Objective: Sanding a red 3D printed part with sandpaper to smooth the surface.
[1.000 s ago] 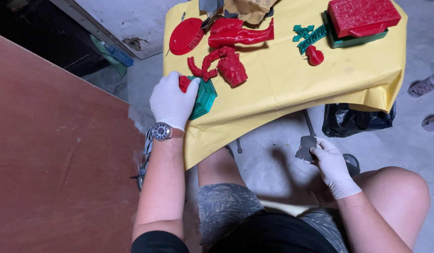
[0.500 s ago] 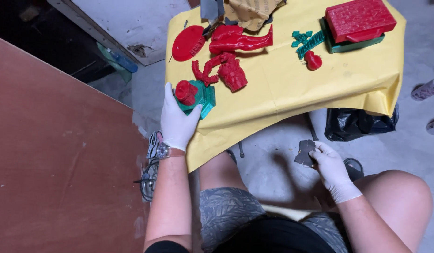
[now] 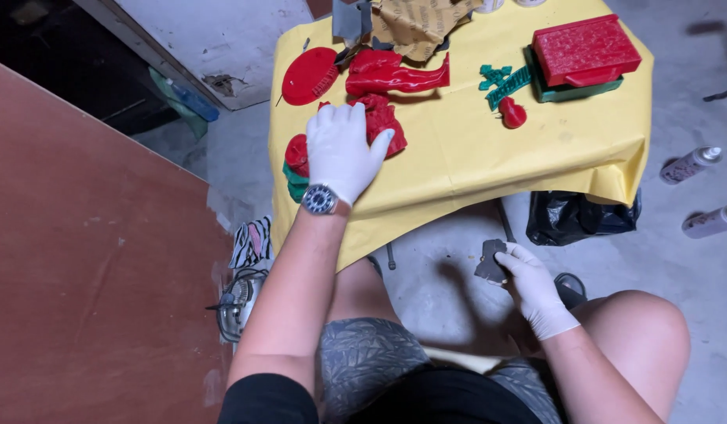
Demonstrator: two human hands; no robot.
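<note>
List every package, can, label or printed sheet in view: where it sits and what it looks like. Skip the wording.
Two spray cans: lying on the concrete floor at right, slim, grey with pale caps.
Black plastic bag: on the floor under the yellow-covered table, crumpled.
Tan sheet with faint print: rumpled, at the table's far edge.
No signs or screens.

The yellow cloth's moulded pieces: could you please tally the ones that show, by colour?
Red pieces: 6
Green pieces: 3
Total: 9
</note>
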